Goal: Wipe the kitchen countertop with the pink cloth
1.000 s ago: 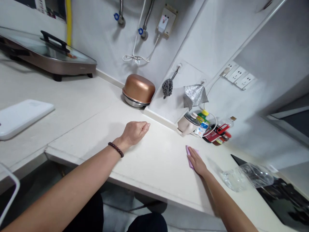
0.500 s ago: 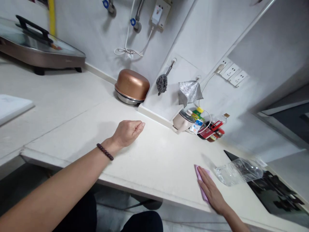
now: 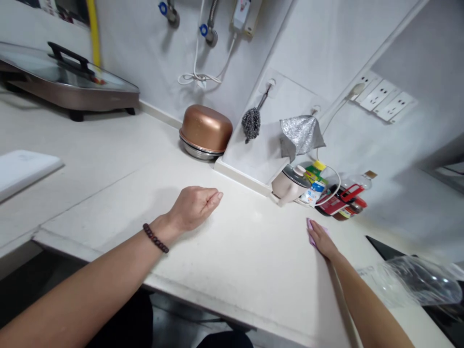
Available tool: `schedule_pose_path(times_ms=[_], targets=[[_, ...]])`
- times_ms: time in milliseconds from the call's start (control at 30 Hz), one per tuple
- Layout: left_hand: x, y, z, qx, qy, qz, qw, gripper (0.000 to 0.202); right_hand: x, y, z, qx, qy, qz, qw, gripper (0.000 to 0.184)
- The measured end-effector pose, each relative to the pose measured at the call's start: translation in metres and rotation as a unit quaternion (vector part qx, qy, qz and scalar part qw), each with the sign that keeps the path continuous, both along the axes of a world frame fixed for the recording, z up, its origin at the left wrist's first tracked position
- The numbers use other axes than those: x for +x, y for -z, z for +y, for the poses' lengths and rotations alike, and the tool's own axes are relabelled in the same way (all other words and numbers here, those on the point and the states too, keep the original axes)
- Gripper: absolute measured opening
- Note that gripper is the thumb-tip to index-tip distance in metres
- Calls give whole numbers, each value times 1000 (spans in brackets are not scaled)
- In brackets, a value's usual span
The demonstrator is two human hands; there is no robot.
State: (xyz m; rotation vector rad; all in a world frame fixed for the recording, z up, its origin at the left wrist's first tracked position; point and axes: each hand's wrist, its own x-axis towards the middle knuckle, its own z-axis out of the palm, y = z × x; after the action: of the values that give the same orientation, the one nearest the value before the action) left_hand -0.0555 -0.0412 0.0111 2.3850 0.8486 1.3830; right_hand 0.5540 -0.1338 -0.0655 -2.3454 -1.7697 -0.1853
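Note:
My left hand, with a dark bead bracelet at the wrist, is curled into a fist over the middle of the white countertop; nothing shows in it. My right hand presses a folded pink cloth down on the counter toward the back right, its fingers over the cloth and hiding part of it. Just behind the cloth stand a small beige pot with a glass lid and a group of bottles and packets. A clear plastic container lies to the right of my right forearm.
An electric pan with a glass lid stands at the back left, a white board in front of it. A copper-coloured bowl sits upside down against the wall. The black stove is at the right. A steel scrubber and silver cloth hang on hooks.
My right hand has slid the pink cloth away from the counter's front edge toward the pot and bottles. My left fist stays nearly in place. The view has shifted slightly.

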Motion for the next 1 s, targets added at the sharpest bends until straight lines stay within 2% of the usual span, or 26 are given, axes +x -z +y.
schedule_pose_path(times_ms=[167, 333, 467, 800, 900, 1000], targets=[[0, 1, 3, -1, -9, 7, 1000, 45, 22, 0, 25, -2, 39, -1, 999, 71], [-2, 1, 5, -5, -24, 1, 1000, 45, 13, 3, 16, 6, 43, -6, 999, 73], [-3, 1, 6, -24, -30, 2, 999, 46, -7, 7, -18, 12, 34, -8, 999, 69], [-6, -1, 6, -47, -40, -13, 998, 48, -89, 6, -145, 12, -22, -13, 1000, 70], [-6, -2, 4, -51, -39, -18, 998, 49, -117, 4, -170, 10, -28, -7, 1000, 69], [-6, -4, 2, -55, -31, -24, 998, 50, -146, 5, -184, 8, -43, 1, 999, 68]])
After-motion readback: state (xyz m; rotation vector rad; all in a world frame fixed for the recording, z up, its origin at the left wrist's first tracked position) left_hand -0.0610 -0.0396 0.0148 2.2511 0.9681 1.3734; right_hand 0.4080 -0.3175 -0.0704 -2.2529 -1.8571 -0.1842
